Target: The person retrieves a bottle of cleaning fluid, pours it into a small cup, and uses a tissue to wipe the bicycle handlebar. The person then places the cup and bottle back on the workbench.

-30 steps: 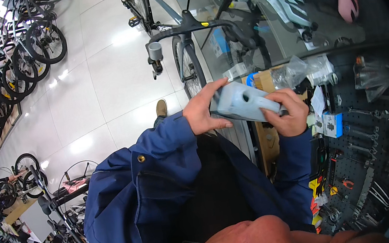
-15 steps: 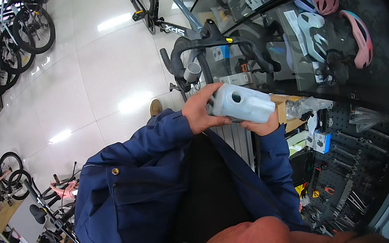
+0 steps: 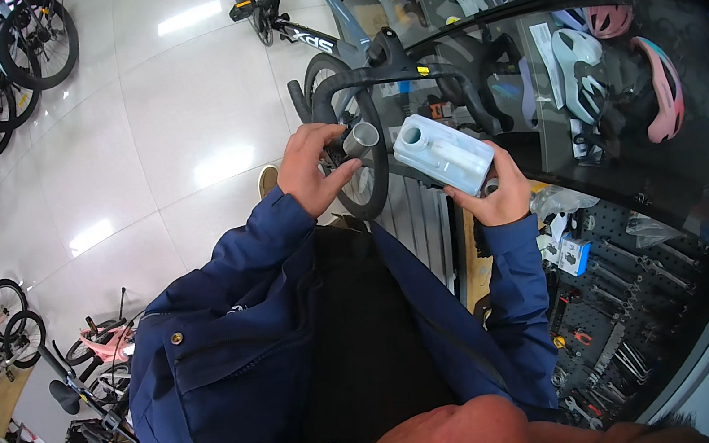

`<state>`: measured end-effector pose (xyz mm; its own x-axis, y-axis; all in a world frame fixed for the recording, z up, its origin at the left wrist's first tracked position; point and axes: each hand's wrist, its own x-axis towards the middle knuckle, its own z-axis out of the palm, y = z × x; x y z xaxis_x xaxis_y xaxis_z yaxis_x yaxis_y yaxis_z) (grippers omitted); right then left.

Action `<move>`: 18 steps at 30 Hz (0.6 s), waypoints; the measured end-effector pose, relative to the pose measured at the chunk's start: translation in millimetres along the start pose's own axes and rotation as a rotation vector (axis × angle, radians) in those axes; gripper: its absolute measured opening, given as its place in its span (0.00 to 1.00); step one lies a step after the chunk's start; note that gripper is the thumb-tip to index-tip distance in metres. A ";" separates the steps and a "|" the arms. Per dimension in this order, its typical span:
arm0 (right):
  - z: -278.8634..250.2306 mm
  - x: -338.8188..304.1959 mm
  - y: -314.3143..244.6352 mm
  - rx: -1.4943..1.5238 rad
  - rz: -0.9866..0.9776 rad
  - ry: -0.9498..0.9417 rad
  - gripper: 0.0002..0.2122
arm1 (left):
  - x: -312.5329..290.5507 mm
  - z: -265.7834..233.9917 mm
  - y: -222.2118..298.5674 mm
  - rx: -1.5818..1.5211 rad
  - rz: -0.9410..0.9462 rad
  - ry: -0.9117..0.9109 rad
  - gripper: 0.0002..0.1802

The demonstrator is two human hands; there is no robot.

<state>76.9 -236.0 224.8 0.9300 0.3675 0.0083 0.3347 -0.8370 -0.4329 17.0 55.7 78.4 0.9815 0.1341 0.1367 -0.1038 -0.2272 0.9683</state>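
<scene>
My right hand (image 3: 504,191) is closed around the lower end of a translucent white plastic jug (image 3: 455,162) with pale liquid inside. The jug lies tilted, its round uncapped mouth (image 3: 412,135) toward the left. My left hand (image 3: 315,168) has thumb and fingers spread on either side of a small grey cylindrical cup (image 3: 360,138); whether they touch it I cannot tell. That cup stands by the black drop handlebar (image 3: 394,66) of a dark road bike, above its front wheel (image 3: 363,188).
Right of the bike stands a glass display case with helmets (image 3: 576,59), including a pink one (image 3: 660,88). Below it, a black pegboard (image 3: 630,310) carries wrenches and other tools. More bikes (image 3: 40,44) line the far left. Small pink-framed bikes (image 3: 104,343) stand at lower left.
My left hand has let go of the jug and moved left to the grey cup. The right hand alone now holds the jug, which has turned so that its open mouth shows.
</scene>
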 end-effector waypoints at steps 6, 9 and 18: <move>-0.2 12.2 2.7 -0.086 -0.047 -0.019 0.37 | 9.8 6.9 -11.8 0.010 0.015 -0.062 0.32; 1.2 15.7 3.9 -0.076 -0.031 -0.042 0.36 | 11.4 7.8 -14.7 0.003 0.009 -0.076 0.32; 2.8 23.6 7.2 -0.110 -0.041 -0.082 0.36 | 15.7 6.9 -16.4 -0.003 0.030 -0.086 0.31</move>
<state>100.8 -232.2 219.3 0.9011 0.4306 -0.0518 0.3911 -0.8584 -0.3318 35.3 54.9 63.2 0.9881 0.0438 0.1476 -0.1341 -0.2270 0.9646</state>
